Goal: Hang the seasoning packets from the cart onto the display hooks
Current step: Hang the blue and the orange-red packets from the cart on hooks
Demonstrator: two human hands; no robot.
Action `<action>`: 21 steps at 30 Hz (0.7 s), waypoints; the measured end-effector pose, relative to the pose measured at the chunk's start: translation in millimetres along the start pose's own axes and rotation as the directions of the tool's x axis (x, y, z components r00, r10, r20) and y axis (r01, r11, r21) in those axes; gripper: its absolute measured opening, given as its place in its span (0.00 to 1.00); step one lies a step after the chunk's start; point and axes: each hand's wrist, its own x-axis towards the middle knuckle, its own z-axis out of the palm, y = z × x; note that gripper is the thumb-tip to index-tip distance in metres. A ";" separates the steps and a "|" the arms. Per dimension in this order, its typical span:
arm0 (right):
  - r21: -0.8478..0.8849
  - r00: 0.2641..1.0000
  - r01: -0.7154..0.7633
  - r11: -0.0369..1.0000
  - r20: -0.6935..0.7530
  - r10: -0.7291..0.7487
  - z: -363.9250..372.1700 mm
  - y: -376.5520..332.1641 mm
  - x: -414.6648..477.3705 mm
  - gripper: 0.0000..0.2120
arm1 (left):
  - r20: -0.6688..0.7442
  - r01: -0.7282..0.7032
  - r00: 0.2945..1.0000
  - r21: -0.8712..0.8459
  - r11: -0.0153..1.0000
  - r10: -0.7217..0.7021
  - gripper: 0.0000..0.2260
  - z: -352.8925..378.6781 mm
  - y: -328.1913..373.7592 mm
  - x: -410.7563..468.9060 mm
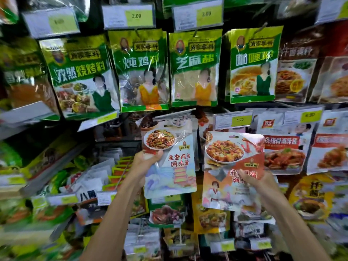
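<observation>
Two hands [146, 164] [259, 182], two packets [175, 178] [226, 157]

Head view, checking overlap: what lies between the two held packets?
Head view: a narrow gap, yellow hanging packet behind, between pale-blue glossy packet and red glossy packet.

I am standing in a retail shop, at a seasoning display. Sealed green seasoning packets [194, 68] hang side by side in rows across the far wall. Yellow price tags [136, 16] marked 3.00 sit above them. Another tag [310, 114], lower right, reads 4.80.
</observation>
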 end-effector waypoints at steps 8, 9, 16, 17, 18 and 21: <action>0.048 0.999 -0.019 0.999 -0.049 0.021 11.0 4.3 -0.1 0.13 | 0.107 0.037 0.994 -0.027 0.999 -0.034 0.05 7.5 -0.2 11.8; 0.055 0.998 -0.021 0.998 -0.051 0.024 11.6 4.2 -0.5 0.13 | 0.106 0.040 0.994 -0.016 0.999 -0.038 0.04 10.0 -1.1 13.9; 0.050 0.997 -0.033 0.998 -0.070 0.037 13.4 6.5 -2.9 0.14 | -0.041 0.038 0.998 0.004 0.999 -0.037 0.02 18.3 -8.3 28.4; 0.050 0.997 -0.034 0.998 -0.074 0.037 14.2 7.0 -3.4 0.13 | -0.065 0.029 0.997 0.034 0.999 -0.027 0.03 20.9 -8.9 30.3; 0.048 0.997 -0.036 0.998 -0.073 0.039 15.4 7.6 -4.1 0.13 | -0.085 0.025 0.996 0.052 0.998 -0.020 0.05 24.3 -9.5 31.7; 0.046 0.998 -0.050 0.998 -0.047 0.052 20.6 7.9 -7.0 0.14 | -0.143 0.020 0.990 0.067 0.998 -0.010 0.07 33.8 -11.5 31.6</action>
